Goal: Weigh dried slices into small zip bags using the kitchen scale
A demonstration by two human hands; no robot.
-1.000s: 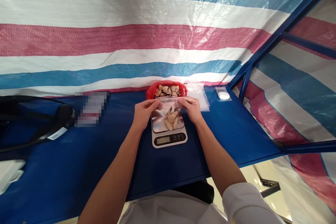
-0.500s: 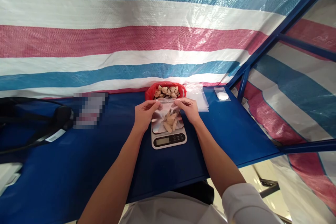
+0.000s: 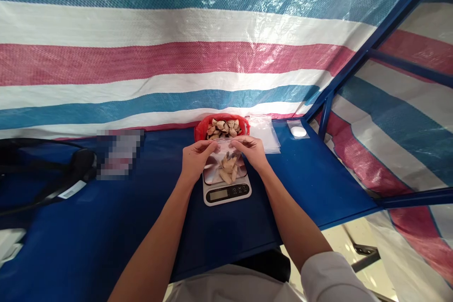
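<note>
A clear plastic bag (image 3: 222, 152) with several pale brown dried slices (image 3: 228, 169) in its lower part is over the kitchen scale (image 3: 227, 193). My left hand (image 3: 196, 158) pinches the bag's top edge on the left, between thumb and fingers. On the right, my right hand (image 3: 252, 150) pinches the same edge. Whether the bag rests on the scale's shiny plate or hangs just above it, I cannot tell. Right behind the hands stands a red basket (image 3: 198, 131) holding more dried slices (image 3: 222, 127).
Flat clear bags (image 3: 266, 137) lie right of the basket, and a small bag with a white round item (image 3: 298, 131) lies farther right. Black straps (image 3: 83, 165) and a blurred packet (image 3: 122, 153) are on the blue table (image 3: 155, 151) at left. Striped sheeting (image 3: 159, 61) rises behind.
My hands have come slightly closer together along the bag's top edge. The whole view has shifted a little; the bag stays over the scale.
</note>
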